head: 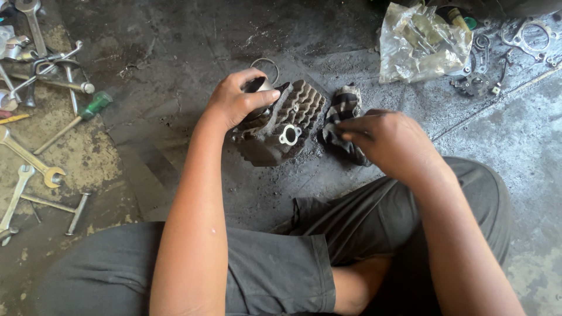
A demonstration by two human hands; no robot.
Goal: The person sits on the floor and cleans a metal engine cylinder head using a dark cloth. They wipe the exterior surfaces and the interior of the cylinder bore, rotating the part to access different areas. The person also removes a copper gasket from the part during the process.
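Note:
A dirty finned engine cylinder block [287,126] lies on the oily concrete floor in front of my knees. My left hand [237,99] grips a round metal part, seemingly a piston [262,88], at the block's left end. My right hand [389,140] pinches a striped, grimy rag [342,117] that lies just right of the block. A thin metal ring [266,63] rests on the floor behind the block.
Spanners [26,161], a green-handled screwdriver [88,110] and other hand tools lie scattered at the left. A crumpled clear plastic bag [421,41] sits at the back right, with gaskets [527,35] and small metal parts beside it. My legs in dark shorts fill the foreground.

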